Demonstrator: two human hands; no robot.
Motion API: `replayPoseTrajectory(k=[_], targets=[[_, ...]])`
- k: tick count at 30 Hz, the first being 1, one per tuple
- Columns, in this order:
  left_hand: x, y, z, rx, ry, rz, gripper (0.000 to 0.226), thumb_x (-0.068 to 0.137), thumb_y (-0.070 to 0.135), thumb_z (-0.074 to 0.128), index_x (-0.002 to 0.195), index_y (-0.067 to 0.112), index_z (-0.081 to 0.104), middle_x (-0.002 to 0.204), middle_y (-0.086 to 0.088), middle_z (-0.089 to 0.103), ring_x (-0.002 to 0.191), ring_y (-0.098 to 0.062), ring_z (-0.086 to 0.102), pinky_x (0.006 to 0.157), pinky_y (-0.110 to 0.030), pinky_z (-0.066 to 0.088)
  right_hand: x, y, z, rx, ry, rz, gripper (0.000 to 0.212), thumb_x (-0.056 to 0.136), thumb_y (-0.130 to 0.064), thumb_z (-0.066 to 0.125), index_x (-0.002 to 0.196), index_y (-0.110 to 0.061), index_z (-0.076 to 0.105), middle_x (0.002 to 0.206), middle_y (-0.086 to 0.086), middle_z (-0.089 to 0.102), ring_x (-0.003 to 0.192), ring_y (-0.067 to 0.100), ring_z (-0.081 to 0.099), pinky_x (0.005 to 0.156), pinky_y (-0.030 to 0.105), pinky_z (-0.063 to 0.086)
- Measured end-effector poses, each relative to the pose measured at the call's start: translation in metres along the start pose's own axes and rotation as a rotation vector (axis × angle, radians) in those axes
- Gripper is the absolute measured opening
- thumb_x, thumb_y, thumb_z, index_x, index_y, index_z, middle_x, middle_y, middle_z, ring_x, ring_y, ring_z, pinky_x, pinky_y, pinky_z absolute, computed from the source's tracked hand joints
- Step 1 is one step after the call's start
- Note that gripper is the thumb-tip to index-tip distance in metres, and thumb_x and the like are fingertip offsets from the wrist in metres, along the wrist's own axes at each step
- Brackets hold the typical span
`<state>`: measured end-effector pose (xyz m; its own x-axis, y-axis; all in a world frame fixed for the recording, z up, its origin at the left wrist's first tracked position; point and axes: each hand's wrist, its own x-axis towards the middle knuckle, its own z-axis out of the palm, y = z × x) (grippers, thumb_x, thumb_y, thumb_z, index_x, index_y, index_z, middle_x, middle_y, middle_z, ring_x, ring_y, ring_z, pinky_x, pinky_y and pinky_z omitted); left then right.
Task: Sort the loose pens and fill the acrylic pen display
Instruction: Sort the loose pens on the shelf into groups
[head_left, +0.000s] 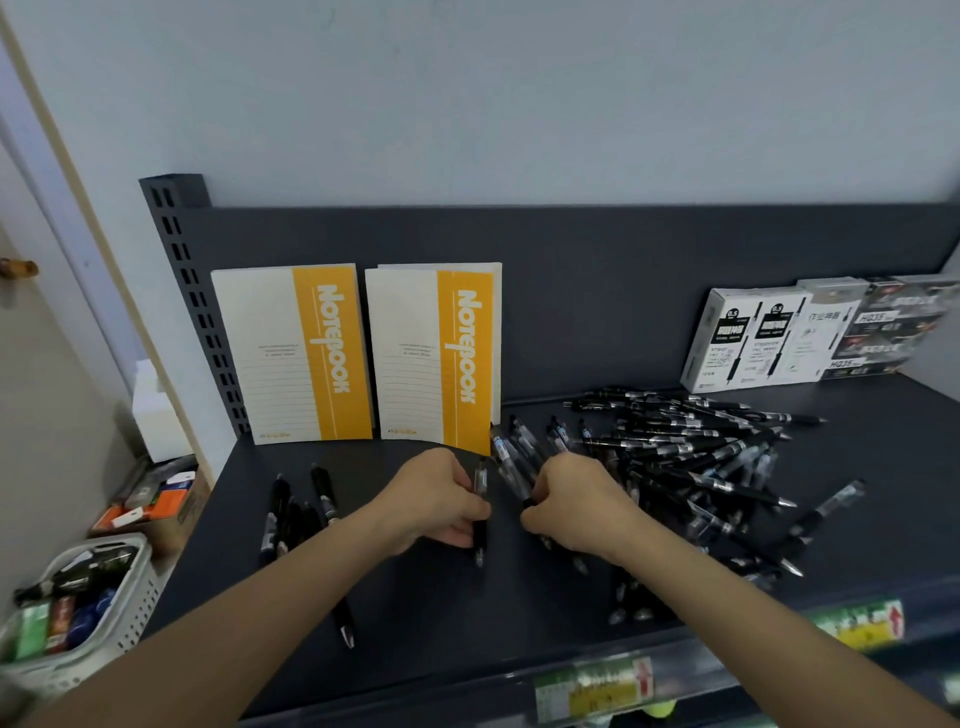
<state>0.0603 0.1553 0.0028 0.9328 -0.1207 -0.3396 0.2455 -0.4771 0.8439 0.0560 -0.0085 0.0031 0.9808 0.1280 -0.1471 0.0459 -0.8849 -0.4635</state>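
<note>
– Pens, where do they lie now?
– On the dark shelf (467, 639). Nearest to the front edge, one pen (344, 621) lies alone and comes out from under the left forearm. Behind it, on the left side, a small group of black pens (291, 514) lies side by side.
– And the hands?
– The left hand (439, 499) is in the middle of the shelf. Its fingers (462, 538) are curled around a black pen (480, 486), which points away from the person. The right hand (576, 506) is just beside it. Its fingers (532, 519) are closed on the lower ends of some clear pens (511, 467) at the left edge of the big pile (701, 457). How many it holds, I cannot tell.
– How is the pile?
– Many pens, crossed over each other, on the right half of the shelf.
– And further back?
– Two yellow-and-white notebooks (296, 353) stand against the back panel (597, 291). Some pen boxes (753, 338) stand at the far right.
</note>
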Motion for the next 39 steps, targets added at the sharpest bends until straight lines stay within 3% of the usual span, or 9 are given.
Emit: replayPoseTrajectory(k=[9, 15, 22, 24, 26, 28, 32, 36, 39], targets=[[-0.012, -0.003, 0.000, 0.152, -0.096, 0.010, 0.010, 0.088, 0.011, 0.064, 0.083, 0.004, 0.057, 0.072, -0.014, 0.070, 0.058, -0.019, 0.070, 0.056, -0.026, 0.058, -0.021, 0.001, 0.016, -0.117, 0.050, -0.086, 0.034, 0.083, -0.015, 0.061, 0.061, -0.012, 0.035, 0.056, 0.001, 0.037, 0.048, 0.015, 0.035, 0.043, 0.025, 0.029], [-0.007, -0.007, 0.001, 0.094, -0.039, 0.045, 0.009, 0.093, 0.013, 0.057, 0.099, 0.007, 0.053, 0.077, -0.015, 0.070, 0.062, -0.020, 0.071, 0.054, -0.025, 0.056, -0.031, 0.002, 0.011, -0.071, 0.122, -0.091, 0.026, 0.084, -0.018, 0.062, 0.071, -0.010, 0.042, 0.069, 0.006, 0.047, 0.060, 0.019, 0.045, 0.051, 0.028, 0.037], [-0.003, -0.011, 0.000, 0.244, 0.103, 0.157, 0.005, 0.092, 0.015, 0.058, 0.096, 0.013, 0.055, 0.085, -0.008, 0.068, 0.070, -0.017, 0.071, 0.061, -0.028, 0.060, -0.022, -0.001, 0.023, -0.079, 0.056, -0.082, 0.041, 0.084, -0.021, 0.067, 0.057, -0.013, 0.036, 0.055, 0.002, 0.039, 0.051, 0.017, 0.041, 0.047, 0.027, 0.035], [-0.002, -0.012, -0.001, 0.285, 0.124, 0.195, 0.007, 0.091, 0.018, 0.060, 0.096, 0.015, 0.056, 0.086, -0.005, 0.068, 0.071, -0.015, 0.070, 0.063, -0.028, 0.060, -0.021, -0.003, 0.023, -0.051, 0.042, -0.095, 0.041, 0.082, -0.027, 0.071, 0.058, -0.010, 0.042, 0.056, 0.004, 0.045, 0.052, 0.017, 0.046, 0.049, 0.029, 0.039], [-0.002, -0.013, -0.001, 0.299, 0.130, 0.234, 0.010, 0.090, 0.021, 0.062, 0.097, 0.017, 0.056, 0.086, -0.002, 0.067, 0.073, -0.014, 0.069, 0.065, -0.029, 0.060, -0.021, -0.001, 0.018, -0.027, 0.060, -0.122, 0.029, 0.081, -0.031, 0.072, 0.078, -0.005, 0.061, 0.075, 0.008, 0.061, 0.069, 0.019, 0.058, 0.061, 0.032, 0.049], [0.001, -0.015, -0.002, 0.346, 0.133, 0.291, 0.013, 0.089, 0.024, 0.064, 0.098, 0.019, 0.057, 0.089, 0.001, 0.067, 0.078, -0.013, 0.067, 0.071, -0.032, 0.059, -0.018, 0.007, 0.009, -0.039, 0.139, -0.160, 0.028, 0.082, -0.029, 0.071, 0.098, -0.007, 0.067, 0.093, 0.007, 0.066, 0.086, 0.020, 0.062, 0.074, 0.031, 0.052], [0.008, -0.018, -0.002, 0.556, 0.174, 0.450, 0.024, 0.088, 0.030, 0.063, 0.109, 0.020, 0.060, 0.105, 0.003, 0.060, 0.096, -0.012, 0.059, 0.086, -0.031, 0.051, -0.002, 0.028, -0.006, -0.245, 0.243, -0.242, 0.020, 0.087, -0.026, 0.064, 0.098, -0.009, 0.064, 0.103, 0.008, 0.059, 0.099, 0.028, 0.056, 0.079, 0.031, 0.047], [0.012, -0.020, 0.003, 0.733, 0.097, 0.624, 0.033, 0.095, 0.024, 0.052, 0.128, 0.027, 0.057, 0.127, 0.007, 0.050, 0.117, -0.010, 0.048, 0.099, -0.022, 0.039, 0.006, 0.041, 0.003, -0.358, 0.156, -0.355, 0.019, 0.092, -0.017, 0.055, 0.108, -0.011, 0.063, 0.109, 0.007, 0.058, 0.108, 0.030, 0.051, 0.088, 0.039, 0.049], [0.017, -0.026, 0.003, 0.862, 0.044, 0.713, 0.038, 0.098, 0.018, 0.044, 0.133, 0.030, 0.055, 0.143, 0.007, 0.043, 0.132, -0.017, 0.036, 0.110, -0.031, 0.032, 0.006, 0.045, 0.006, -0.367, 0.125, -0.441, 0.028, 0.090, -0.002, 0.048, 0.110, -0.011, 0.064, 0.108, 0.006, 0.061, 0.103, 0.028, 0.055, 0.084, 0.039, 0.051]])
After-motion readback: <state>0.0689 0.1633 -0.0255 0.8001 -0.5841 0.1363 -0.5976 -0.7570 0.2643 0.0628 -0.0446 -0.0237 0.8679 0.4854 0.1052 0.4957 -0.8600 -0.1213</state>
